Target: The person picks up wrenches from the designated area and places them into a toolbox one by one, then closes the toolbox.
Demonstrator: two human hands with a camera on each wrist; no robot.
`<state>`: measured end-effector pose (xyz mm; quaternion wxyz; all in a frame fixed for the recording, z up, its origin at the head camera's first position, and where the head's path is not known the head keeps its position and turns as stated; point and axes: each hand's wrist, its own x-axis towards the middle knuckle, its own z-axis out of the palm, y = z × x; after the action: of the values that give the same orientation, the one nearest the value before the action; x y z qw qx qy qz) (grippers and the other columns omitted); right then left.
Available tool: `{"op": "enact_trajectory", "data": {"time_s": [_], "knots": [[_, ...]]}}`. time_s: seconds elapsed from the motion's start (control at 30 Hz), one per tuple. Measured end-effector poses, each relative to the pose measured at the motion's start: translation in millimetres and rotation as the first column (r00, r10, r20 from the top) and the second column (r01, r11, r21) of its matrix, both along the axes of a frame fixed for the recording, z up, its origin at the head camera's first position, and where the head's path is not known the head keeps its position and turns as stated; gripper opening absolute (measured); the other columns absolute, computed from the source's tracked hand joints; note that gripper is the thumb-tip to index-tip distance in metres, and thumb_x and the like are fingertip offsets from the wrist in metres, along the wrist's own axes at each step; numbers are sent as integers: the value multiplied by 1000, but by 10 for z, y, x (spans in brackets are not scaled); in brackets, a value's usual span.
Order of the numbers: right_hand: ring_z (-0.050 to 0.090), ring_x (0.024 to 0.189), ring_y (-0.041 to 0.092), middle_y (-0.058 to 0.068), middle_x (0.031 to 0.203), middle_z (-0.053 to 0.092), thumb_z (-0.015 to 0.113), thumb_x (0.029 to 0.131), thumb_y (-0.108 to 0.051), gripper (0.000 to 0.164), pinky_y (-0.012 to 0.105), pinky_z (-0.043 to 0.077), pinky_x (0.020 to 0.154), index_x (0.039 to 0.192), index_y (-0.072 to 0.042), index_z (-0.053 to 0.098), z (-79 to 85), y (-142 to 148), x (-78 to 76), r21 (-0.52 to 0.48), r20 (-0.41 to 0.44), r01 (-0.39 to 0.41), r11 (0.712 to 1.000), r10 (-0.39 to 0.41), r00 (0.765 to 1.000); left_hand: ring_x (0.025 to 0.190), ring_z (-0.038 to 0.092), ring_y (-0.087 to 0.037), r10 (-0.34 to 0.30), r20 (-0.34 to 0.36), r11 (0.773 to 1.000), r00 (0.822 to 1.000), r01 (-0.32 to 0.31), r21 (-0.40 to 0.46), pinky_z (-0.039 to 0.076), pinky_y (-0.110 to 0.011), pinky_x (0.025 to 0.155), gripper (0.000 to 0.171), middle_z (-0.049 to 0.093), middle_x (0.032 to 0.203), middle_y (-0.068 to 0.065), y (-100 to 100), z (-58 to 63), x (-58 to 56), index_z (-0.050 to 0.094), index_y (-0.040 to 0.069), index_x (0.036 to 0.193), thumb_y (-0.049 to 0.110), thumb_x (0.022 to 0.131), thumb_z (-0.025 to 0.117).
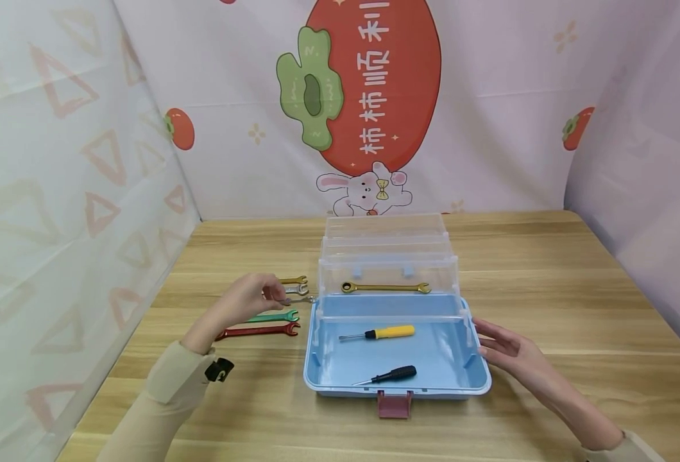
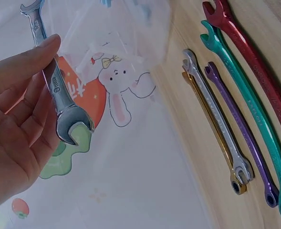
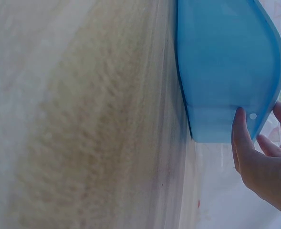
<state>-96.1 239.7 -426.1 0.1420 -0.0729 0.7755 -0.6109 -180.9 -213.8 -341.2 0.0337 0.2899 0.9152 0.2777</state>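
My left hand (image 1: pixel 250 295) pinches a silver double open-ended wrench (image 2: pixel 59 90) between thumb and fingers, left of the blue toolbox (image 1: pixel 346 392). Straight fingers of my right hand (image 1: pixel 507 350) touch the toolbox's right side wall (image 3: pixel 226 71). Inside the box lie a yellow-handled screwdriver (image 1: pixel 394 332) and a black-handled screwdriver (image 1: pixel 400 372). A gold ratchet wrench (image 1: pixel 386 288) shows at the clear rear section. Left of the box lie a red wrench (image 2: pixel 250 67), a green wrench (image 2: pixel 250 105), a purple wrench (image 2: pixel 240 133), another silver wrench (image 2: pixel 216 114) and a gold wrench (image 2: pixel 209 129).
The toolbox's clear lid (image 1: pixel 386 226) stands raised at the back. A pink latch (image 1: pixel 394 405) hangs down at the front. Everything stands on a wooden table (image 1: pixel 559 276), with a printed cloth (image 1: pixel 490 154) behind it.
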Motion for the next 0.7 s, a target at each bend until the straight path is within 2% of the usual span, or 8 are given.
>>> {"op": "enact_trajectory", "data": {"time_s": [0.33,0.53,0.7], "knots": [[48,104,-7,24,135,33,53,89,-18,57,16,42,81,136,1,28,1,-3,1,-1,-5,6,1000,-6,1000,64,52,-7,-7,20,999,1000,8,-41,45,-24,57,11,60,73,3,172,107,-91,63,9,78,3,72,70],[46,104,-9,26,136,30,53,89,-19,57,15,42,81,136,0,28,1,-4,-1,-2,-3,6,1000,-6,1000,62,52,-8,-4,15,997,1000,5,-78,45,-23,56,9,59,72,4,324,174,-131,63,8,80,6,74,69],[46,104,-9,26,136,30,53,89,-19,57,15,42,81,136,0,28,2,-8,2,-6,1,7,1000,-7,1000,64,53,-8,-22,-3,996,1000,22,-88,45,-23,57,9,59,72,5,456,228,-177,63,11,77,5,74,69]]}}
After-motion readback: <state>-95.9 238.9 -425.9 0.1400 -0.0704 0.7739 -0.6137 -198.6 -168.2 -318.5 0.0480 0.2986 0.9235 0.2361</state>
